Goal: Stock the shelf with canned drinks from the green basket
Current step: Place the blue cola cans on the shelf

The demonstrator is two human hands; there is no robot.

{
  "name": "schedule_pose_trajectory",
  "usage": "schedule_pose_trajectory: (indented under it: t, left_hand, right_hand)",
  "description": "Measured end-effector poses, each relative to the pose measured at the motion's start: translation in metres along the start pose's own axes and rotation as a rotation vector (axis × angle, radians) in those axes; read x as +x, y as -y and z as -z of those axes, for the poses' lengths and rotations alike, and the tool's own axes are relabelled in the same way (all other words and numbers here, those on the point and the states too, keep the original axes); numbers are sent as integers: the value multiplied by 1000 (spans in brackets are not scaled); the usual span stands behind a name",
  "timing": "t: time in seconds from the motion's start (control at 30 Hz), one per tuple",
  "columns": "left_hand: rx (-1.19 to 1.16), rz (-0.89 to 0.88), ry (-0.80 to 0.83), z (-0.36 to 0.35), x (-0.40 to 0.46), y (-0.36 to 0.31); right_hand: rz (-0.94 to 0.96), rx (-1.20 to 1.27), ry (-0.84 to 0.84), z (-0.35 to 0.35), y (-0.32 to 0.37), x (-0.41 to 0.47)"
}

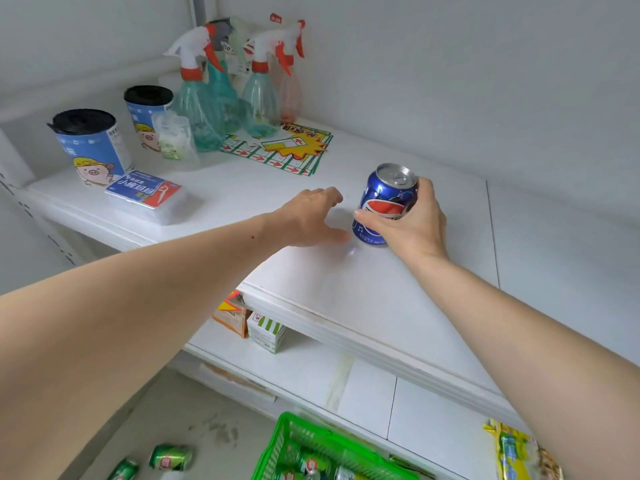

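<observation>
Here, right of centre in the frame, the blue aluminium cola can [386, 204] stands on the white shelf [363, 292], long axis vertical, pull-tab top up and tipped slightly toward the back wall. The right hand [412, 220] curls thumb and fingers around it. The left hand [311, 216] lies just beside it, fingers relaxed, holding nothing. Green cans fill the green plastic basket [277, 448] at bottom centre; plastic spray bottles [221, 88] stand upper left, well apart.
</observation>
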State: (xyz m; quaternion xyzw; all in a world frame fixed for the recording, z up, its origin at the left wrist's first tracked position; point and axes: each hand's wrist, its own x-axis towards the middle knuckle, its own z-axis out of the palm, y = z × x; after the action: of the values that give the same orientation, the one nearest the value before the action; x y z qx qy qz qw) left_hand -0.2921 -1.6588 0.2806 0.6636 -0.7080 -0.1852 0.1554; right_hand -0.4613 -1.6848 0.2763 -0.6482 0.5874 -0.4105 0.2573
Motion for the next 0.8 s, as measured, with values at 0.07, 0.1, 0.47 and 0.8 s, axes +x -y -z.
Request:
schedule_pose_trajectory:
  t: [0.07,0.1,0.47,0.8]
  left_hand:
    - [-7,1,18,0,2,1]
    - [-12,5,32,1,3,2]
    - [48,-28,48,6,37,16]
    - [174,-12,-10,13,93,29]
  right_hand:
    - [-15,23,73,6,-11,-4]
    - [-27,32,114,8,-17,-5]
    - [-8,135,117,-12,-35,20]
    - [-25,38,25,-46,-26,101]
